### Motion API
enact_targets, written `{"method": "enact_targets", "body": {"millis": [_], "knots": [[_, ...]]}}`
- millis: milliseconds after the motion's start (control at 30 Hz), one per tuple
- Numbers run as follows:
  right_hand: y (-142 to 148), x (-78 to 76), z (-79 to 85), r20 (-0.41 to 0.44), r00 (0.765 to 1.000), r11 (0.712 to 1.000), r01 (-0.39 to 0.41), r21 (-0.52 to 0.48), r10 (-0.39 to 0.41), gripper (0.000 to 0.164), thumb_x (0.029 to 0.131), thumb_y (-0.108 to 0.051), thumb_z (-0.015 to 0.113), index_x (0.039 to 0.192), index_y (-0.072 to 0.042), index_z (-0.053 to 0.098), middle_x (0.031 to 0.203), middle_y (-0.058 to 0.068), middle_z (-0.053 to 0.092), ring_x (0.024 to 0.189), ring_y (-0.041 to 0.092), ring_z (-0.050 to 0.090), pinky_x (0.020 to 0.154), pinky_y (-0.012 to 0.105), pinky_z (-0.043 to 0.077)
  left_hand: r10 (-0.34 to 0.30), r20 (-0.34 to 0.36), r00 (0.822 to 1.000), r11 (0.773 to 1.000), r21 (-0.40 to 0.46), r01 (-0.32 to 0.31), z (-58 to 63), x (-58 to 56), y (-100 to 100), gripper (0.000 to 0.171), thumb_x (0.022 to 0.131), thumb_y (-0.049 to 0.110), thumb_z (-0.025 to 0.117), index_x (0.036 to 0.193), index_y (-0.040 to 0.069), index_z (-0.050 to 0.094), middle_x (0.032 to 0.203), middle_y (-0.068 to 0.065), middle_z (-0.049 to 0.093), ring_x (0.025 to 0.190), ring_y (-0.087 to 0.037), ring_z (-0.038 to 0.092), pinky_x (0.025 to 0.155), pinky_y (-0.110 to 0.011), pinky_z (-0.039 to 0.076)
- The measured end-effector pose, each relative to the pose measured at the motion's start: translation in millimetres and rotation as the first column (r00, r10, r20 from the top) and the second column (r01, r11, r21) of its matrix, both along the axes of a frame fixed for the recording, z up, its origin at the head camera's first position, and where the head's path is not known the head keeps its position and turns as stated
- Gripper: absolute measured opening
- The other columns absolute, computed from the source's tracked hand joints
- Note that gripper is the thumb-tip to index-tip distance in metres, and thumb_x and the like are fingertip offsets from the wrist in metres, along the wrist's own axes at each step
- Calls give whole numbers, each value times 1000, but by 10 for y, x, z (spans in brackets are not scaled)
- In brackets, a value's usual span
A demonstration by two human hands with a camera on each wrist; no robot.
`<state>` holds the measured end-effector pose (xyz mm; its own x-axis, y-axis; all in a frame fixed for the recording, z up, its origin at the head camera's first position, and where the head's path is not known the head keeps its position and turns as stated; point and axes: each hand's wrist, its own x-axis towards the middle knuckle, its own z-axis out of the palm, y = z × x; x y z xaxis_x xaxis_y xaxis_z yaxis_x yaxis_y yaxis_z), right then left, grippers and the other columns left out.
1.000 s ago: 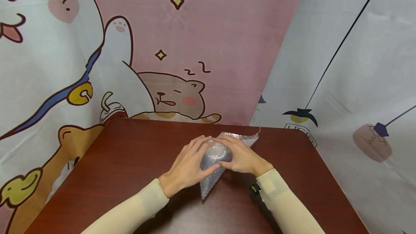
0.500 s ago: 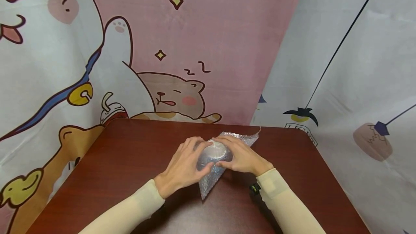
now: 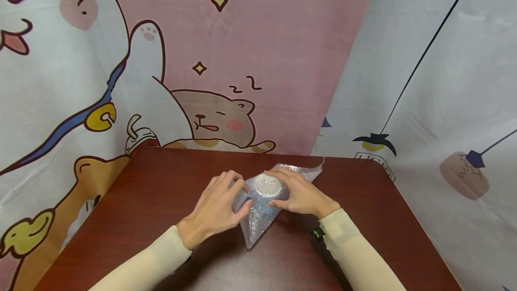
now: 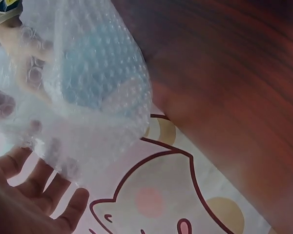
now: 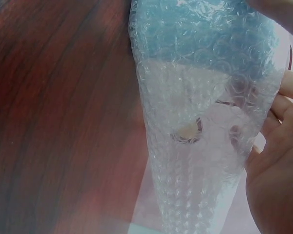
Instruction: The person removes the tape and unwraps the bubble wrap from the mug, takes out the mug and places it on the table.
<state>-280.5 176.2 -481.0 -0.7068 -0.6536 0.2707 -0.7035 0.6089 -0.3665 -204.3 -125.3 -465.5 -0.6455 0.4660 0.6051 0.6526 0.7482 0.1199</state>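
Note:
A light-blue object [image 3: 268, 186] with a round pale top stands wrapped in clear bubble wrap [image 3: 258, 223] mid-table. Its shape resembles an upturned bowl or cup, though the wrap blurs it. My right hand [image 3: 300, 194] grips its right side, thumb in front and fingers behind. On the left, my left hand [image 3: 216, 203] holds the loose side of the wrap between curved fingers and thumb, away from the blue object. Through the left wrist view, fingertips [image 4: 53, 180] show behind the wrap's edge. The blue part [image 5: 205, 36] also appears through bubbles in the right wrist view.
The dark red-brown wooden table [image 3: 161, 183] lies beneath the wrap. A cartoon-printed cloth [image 3: 282, 57] hangs behind and around it. One pointed end of the wrap reaches toward the front, the other toward the back right.
My left hand has moved left, off the side of the blue object, drawing the wrap's loose side outward. More of the pale round top shows. My right hand has stayed in place.

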Motion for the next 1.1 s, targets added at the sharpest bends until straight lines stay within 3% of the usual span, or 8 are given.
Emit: {"method": "enact_targets", "body": {"millis": [200,333,500,667,900,1100], "knots": [[3,-10,-10,6,1000,1000,3,0,-3,92,93,-49,99,170,-17,61,169,5,66,159,31,62,135,59,50,26,-34,999,997,-71,-29,2,64,-159,16,97,38,82,99,25,72,104,8,70,105,-19,69,101,-48,63],[2,-13,-12,22,1000,1000,1,-9,-1,92,93,-48,99,170,-17,60,170,5,66,160,32,62,135,59,49,55,-32,998,992,-116,-59,-5,121,-265,14,96,38,83,95,27,75,102,8,74,108,-20,70,99,-46,64],[11,-6,-8,25,1000,1000,9,-4,-9,93,93,-48,99,171,-17,60,170,6,65,161,33,61,136,61,48,93,3,996,980,-179,-91,-57,174,-380,14,94,38,88,97,25,82,111,4,80,114,-22,71,97,-45,65],[13,1,-3,20,1000,1000,10,4,-10,93,93,-47,98,171,-17,59,170,6,65,160,33,61,136,61,48,118,47,992,966,-238,-104,-132,192,-488,26,91,39,95,106,19,88,124,-2,83,131,-29,72,107,-48,66],[2,16,-4,32,999,1000,21,-7,-21,93,93,-47,98,172,-17,58,170,6,65,160,33,62,135,61,48,113,84,990,946,-313,-81,-236,187,-579,35,86,31,103,113,14,89,141,-9,80,148,-37,67,116,-50,65],[0,31,-21,21,999,1000,25,7,-25,93,95,-48,96,174,-19,56,171,6,64,161,33,61,135,61,49,98,66,993,942,-329,-71,-267,189,-577,35,84,29,106,112,15,89,144,-10,79,150,-41,67,118,-58,63]]}}
